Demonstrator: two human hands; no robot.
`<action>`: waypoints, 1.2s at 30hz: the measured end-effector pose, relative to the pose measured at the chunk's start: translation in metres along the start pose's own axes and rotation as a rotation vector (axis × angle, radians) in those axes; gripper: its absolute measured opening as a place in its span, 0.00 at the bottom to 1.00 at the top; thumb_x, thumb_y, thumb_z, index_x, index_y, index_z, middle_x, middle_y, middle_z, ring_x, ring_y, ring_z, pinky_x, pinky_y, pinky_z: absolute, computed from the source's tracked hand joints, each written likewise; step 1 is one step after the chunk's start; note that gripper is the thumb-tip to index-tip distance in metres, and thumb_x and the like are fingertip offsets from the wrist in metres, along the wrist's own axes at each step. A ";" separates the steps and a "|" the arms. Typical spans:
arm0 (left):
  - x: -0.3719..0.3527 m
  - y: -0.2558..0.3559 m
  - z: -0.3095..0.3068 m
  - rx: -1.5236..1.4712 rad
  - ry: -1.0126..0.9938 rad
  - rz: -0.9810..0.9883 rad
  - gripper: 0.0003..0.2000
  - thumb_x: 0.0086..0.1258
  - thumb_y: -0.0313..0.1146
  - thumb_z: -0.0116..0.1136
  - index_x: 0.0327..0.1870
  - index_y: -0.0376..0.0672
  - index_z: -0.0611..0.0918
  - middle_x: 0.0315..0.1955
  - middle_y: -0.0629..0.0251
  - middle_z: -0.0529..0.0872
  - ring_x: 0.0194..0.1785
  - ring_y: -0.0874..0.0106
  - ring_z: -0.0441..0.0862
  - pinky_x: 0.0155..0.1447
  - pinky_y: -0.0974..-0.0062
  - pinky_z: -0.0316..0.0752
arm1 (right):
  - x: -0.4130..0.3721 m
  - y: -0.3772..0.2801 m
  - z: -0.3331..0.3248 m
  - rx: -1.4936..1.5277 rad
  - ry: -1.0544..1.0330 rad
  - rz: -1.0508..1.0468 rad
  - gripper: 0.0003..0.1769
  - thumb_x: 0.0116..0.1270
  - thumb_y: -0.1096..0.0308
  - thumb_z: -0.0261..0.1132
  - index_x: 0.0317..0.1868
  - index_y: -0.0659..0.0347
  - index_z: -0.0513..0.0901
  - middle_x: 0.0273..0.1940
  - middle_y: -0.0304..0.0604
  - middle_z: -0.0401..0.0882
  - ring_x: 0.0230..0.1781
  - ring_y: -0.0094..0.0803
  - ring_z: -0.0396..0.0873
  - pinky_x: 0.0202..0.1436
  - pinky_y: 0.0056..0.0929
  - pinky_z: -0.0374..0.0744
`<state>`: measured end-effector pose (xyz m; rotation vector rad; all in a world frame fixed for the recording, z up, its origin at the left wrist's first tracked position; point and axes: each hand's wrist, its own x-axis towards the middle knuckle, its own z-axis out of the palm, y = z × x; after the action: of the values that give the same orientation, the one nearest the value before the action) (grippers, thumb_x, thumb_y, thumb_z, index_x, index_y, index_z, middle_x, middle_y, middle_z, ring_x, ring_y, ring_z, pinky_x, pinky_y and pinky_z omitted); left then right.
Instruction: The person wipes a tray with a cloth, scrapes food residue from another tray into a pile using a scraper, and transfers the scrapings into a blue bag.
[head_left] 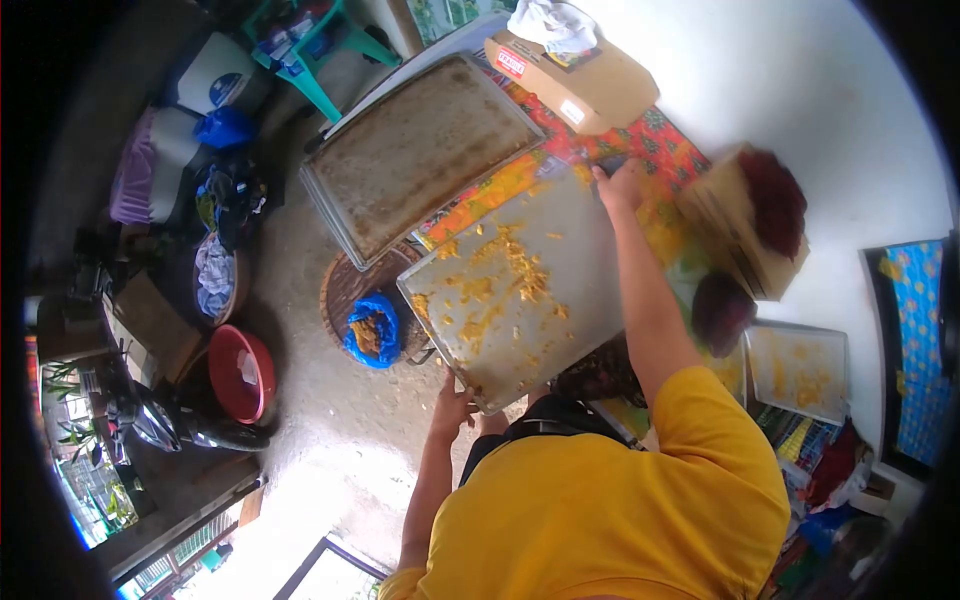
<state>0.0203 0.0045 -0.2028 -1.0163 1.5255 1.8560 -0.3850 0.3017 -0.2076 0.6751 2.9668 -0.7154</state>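
A red label [511, 63] on the cardboard box [612, 88] reads "FRAGILE".

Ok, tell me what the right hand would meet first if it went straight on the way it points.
Past the tray that the right hand holds, most likely the cardboard box with the red label, on the flowered cloth. Depth is unclear here, so the hand might pass above.

Layout findings

Flat rectangular grey metal tray [585, 285]: between the left hand [453, 408] at its near-left corner and the right hand [618, 188] at its far-right corner, with yellow scraps [525, 270] on it. Behind-left: stacked rectangular brown-stained metal trays [420, 150]. Behind: tan cardboard box [610, 85], crumpled white bundle [552, 25] on top. Left: round brown woven basket [336, 305], blue plastic bag [385, 328] inside; farther left, round red plastic basin [228, 375]
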 end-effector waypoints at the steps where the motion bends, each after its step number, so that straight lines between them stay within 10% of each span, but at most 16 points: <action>1: 0.001 -0.002 -0.001 0.024 0.011 -0.007 0.40 0.71 0.25 0.50 0.76 0.60 0.39 0.43 0.53 0.82 0.25 0.69 0.83 0.16 0.77 0.74 | 0.004 0.007 0.009 -0.003 -0.050 -0.054 0.36 0.58 0.47 0.69 0.55 0.65 0.67 0.52 0.51 0.78 0.50 0.51 0.79 0.49 0.49 0.78; 5: 0.005 -0.005 -0.002 0.060 0.003 -0.017 0.40 0.71 0.26 0.50 0.76 0.59 0.39 0.41 0.53 0.82 0.25 0.69 0.82 0.16 0.77 0.72 | -0.028 0.003 0.032 -0.031 -0.102 -0.491 0.36 0.58 0.48 0.69 0.58 0.64 0.67 0.53 0.52 0.77 0.52 0.52 0.78 0.51 0.49 0.76; 12: 0.001 0.000 -0.003 0.047 0.004 -0.009 0.41 0.72 0.26 0.50 0.76 0.54 0.37 0.38 0.53 0.83 0.27 0.68 0.84 0.16 0.77 0.71 | -0.010 -0.001 0.025 0.024 -0.022 -0.193 0.37 0.60 0.50 0.68 0.63 0.60 0.66 0.55 0.50 0.76 0.54 0.50 0.75 0.52 0.48 0.75; 17: 0.008 -0.009 -0.008 0.050 -0.023 0.023 0.41 0.71 0.26 0.51 0.76 0.53 0.36 0.39 0.52 0.83 0.27 0.67 0.84 0.16 0.78 0.72 | -0.035 -0.025 0.052 -0.056 -0.227 -0.520 0.37 0.58 0.39 0.65 0.56 0.57 0.67 0.47 0.53 0.81 0.46 0.55 0.80 0.47 0.52 0.76; 21: 0.002 -0.001 -0.004 0.038 0.003 0.029 0.40 0.70 0.25 0.51 0.76 0.51 0.40 0.37 0.53 0.84 0.26 0.68 0.84 0.16 0.77 0.72 | -0.023 -0.020 0.042 0.117 0.013 -0.634 0.31 0.57 0.45 0.68 0.52 0.57 0.69 0.44 0.54 0.81 0.45 0.53 0.80 0.45 0.49 0.77; 30: 0.011 -0.015 -0.010 0.062 -0.001 0.018 0.42 0.71 0.27 0.53 0.76 0.57 0.37 0.35 0.55 0.84 0.25 0.70 0.83 0.16 0.77 0.72 | -0.101 -0.061 0.054 0.007 -0.188 -0.670 0.28 0.61 0.49 0.67 0.53 0.58 0.69 0.47 0.49 0.80 0.48 0.49 0.80 0.42 0.49 0.77; 31: 0.008 -0.012 -0.009 0.070 -0.001 0.021 0.42 0.71 0.27 0.53 0.76 0.56 0.37 0.35 0.55 0.84 0.25 0.70 0.83 0.17 0.77 0.72 | -0.102 -0.059 0.043 0.016 -0.263 -0.681 0.38 0.60 0.50 0.67 0.66 0.56 0.63 0.51 0.53 0.79 0.46 0.52 0.80 0.45 0.48 0.76; 36: 0.017 -0.015 -0.014 0.110 -0.013 0.068 0.43 0.70 0.27 0.54 0.76 0.56 0.37 0.34 0.56 0.84 0.25 0.70 0.83 0.17 0.77 0.72 | -0.054 -0.035 0.029 0.007 -0.148 -0.337 0.36 0.61 0.49 0.66 0.63 0.58 0.64 0.50 0.57 0.78 0.47 0.52 0.80 0.46 0.50 0.76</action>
<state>0.0255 -0.0067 -0.2259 -0.9109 1.6537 1.7990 -0.3534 0.2386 -0.2123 0.1113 2.9685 -0.7530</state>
